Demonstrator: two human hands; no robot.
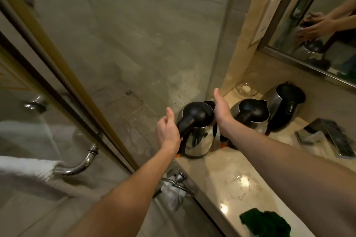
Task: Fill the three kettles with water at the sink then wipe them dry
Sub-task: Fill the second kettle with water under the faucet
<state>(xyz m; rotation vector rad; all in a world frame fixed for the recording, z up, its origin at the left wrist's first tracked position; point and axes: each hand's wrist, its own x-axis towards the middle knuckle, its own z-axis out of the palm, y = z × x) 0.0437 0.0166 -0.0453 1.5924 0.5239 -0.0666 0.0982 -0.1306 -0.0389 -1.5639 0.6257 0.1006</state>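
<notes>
Three steel kettles with black lids and handles stand in a row on the marble counter (221,171). The left kettle (200,140) sits at the counter's left end. My left hand (167,131) is curled round its black handle, thumb lifted. The flat, spread fingers of my right hand (221,109) lie against its right side by the spout. The middle kettle (250,111) stands just behind my right wrist. Furthest right stands the third kettle (289,102).
A green cloth (265,221) lies on the counter's near end, with water drops beside it. A chrome faucet (327,134) is at the right and a glass bowl (245,88) in the corner. A glass shower door with a towel bar (81,165) is on the left.
</notes>
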